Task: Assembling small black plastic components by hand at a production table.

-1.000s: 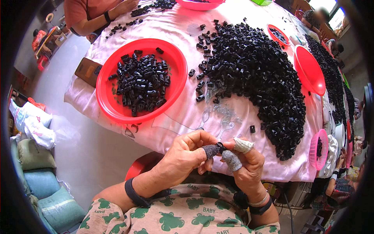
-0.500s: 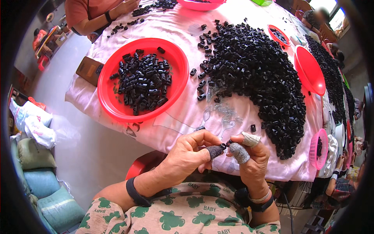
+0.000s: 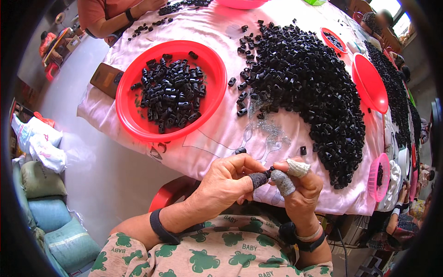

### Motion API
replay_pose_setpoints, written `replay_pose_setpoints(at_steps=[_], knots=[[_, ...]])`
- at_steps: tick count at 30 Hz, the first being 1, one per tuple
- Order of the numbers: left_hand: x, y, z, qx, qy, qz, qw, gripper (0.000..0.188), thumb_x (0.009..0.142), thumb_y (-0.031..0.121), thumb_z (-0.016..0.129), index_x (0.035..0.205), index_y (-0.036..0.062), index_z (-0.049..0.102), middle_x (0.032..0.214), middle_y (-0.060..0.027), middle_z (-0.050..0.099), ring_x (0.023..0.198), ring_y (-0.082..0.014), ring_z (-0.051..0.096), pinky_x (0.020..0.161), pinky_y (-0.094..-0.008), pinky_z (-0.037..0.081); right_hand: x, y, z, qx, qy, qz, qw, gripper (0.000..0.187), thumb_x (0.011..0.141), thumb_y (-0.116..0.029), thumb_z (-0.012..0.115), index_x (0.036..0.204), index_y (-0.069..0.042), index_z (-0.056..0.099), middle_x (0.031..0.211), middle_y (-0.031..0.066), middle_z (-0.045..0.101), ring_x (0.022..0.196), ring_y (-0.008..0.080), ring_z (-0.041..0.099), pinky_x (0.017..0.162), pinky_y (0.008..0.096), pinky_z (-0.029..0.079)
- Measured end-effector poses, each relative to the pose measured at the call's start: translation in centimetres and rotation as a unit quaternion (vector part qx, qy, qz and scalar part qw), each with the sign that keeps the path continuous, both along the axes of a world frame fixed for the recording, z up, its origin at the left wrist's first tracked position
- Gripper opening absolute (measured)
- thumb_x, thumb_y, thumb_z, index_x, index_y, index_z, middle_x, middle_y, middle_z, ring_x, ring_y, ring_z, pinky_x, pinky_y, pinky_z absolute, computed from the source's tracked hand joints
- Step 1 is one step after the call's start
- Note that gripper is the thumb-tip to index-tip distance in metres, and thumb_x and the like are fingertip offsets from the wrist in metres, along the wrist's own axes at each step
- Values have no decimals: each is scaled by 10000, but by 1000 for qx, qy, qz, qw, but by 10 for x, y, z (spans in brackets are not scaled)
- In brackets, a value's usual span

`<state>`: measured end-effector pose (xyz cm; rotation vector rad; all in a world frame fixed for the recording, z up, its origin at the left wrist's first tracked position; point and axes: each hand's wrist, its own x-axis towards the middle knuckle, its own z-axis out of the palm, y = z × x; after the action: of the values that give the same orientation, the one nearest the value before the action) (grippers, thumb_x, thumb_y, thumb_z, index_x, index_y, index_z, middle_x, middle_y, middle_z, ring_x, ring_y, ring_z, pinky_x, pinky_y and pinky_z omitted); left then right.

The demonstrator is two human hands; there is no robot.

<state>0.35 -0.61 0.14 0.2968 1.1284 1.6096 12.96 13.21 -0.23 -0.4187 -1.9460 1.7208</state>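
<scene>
Grip: your left hand (image 3: 226, 181) and right hand (image 3: 302, 193) pinched a black part (image 3: 269, 172)
Beyond: a red basin (image 3: 213, 87) and black pile (image 3: 318, 92) stood
Between: a loose piece (image 3: 240, 150) lay

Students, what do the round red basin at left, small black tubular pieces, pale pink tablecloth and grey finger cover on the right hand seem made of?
Red basin: probably plastic, smooth; even colour, moulded rim.
Black pieces: likely hard plastic, glossy; sharp highlights.
Pink tablecloth: fabric, soft sheen; loose folds.
Grey finger cover: apparently knitted or felted textile, matte; fuzzy surface, exact fibre unclear.
</scene>
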Motion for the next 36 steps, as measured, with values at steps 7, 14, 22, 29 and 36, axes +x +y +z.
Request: replay_pose_setpoints(at_steps=[7, 14, 22, 29, 36], knots=[[0, -2, 1, -5, -20, 12, 1000, 188, 878, 70, 641, 1033, -30, 600, 766, -33, 614, 551, -37, 519, 467, -158, 395, -2, 5, 5, 326, 11, -5, 945, 378, 687, 36, 756, 1049, -32, 674, 914, 97, 619, 795, 216, 646, 677, 287, 522], [-1, 2, 10, -21, -74, 21, 997, 166, 869, 115, 669, 984, 6, 618, 753, 11, 594, 534, 2, 468, 450, -145, 345, -5, -3, 3, 321, 14, 25, 946, 543, 655, -24, 812, 1156, -24, 604, 956, 110, 586, 776, 204, 639, 654, 294, 540], [5, 2, 13, -31, -63, 19, 997, 156, 873, 141, 669, 988, 49, 618, 700, 59, 537, 528, 11, 405, 464, -148, 296, -1, -7, -3, 376, 9, -17, 926, 490, 614, 53, 767, 1072, 14, 599, 927, 129, 592, 753, 237, 626, 619, 319, 538], [1, 2, 13, -27, 1, -13, 1000, 164, 887, 122, 628, 1030, 43, 611, 702, 66, 531, 540, 21, 394, 457, -161, 268, -2, -6, -3, 420, 9, -26, 907, 484, 656, -35, 815, 1092, -40, 605, 886, 87, 577, 674, 170, 612, 565, 268, 521], [0, 3, 9, -27, 21, -21, 999, 226, 838, 58, 579, 1059, 34, 620, 799, 37, 586, 640, 2, 468, 550, -163, 369, -1, -6, -4, 430, 6, -9, 903, 497, 653, -39, 819, 1101, -34, 603, 889, 88, 579, 661, 168, 593, 557, 278, 514]])
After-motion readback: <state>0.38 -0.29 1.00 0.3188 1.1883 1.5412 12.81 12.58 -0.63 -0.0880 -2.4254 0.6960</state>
